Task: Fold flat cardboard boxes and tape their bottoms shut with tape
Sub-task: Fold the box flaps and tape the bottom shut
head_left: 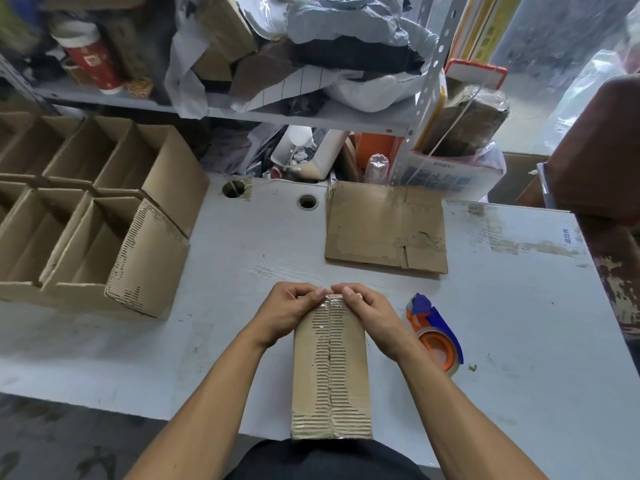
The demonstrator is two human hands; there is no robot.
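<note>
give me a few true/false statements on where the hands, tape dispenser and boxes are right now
1. Both hands, left hand and right hand, press on the far end of the box. True.
2. The tape dispenser is in the right hand. False: it lies on the table, right of the box.
3. A flat cardboard piece lies beyond the hands. True.
4. The folded boxes stand on the right. False: they stand on the left.

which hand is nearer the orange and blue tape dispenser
Right. The right hand grips the cardboard box just beside the orange and blue tape dispenser; the left hand is across the box.
</note>
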